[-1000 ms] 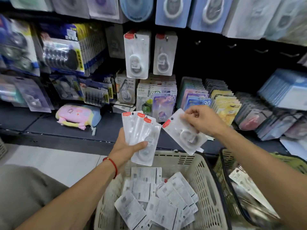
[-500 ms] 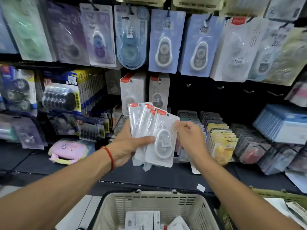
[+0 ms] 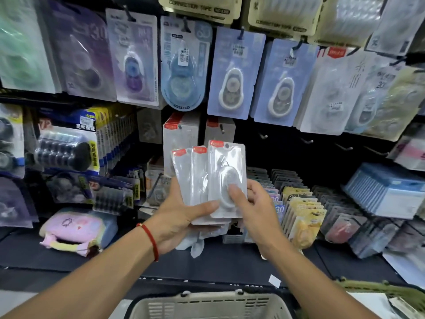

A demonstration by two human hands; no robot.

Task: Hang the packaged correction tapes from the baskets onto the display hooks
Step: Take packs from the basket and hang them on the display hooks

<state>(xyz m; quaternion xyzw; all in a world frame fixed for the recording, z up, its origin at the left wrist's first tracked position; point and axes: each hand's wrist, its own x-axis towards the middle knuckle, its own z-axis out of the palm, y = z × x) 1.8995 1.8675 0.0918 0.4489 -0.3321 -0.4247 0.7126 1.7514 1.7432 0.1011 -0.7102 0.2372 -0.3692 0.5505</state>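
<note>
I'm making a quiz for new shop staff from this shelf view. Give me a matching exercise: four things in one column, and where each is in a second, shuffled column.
Things
1. fanned white packs
2. pink pouch
3. beige basket
4. red cord bracelet

Places
A. lying on the dark shelf, at the left
B. on the left wrist
C. at the bottom edge of the view, below the hands
D. held in the left hand, the front pack pinched by the right hand

Pairs: 1-D, 2-A, 3-C, 4-B
</note>
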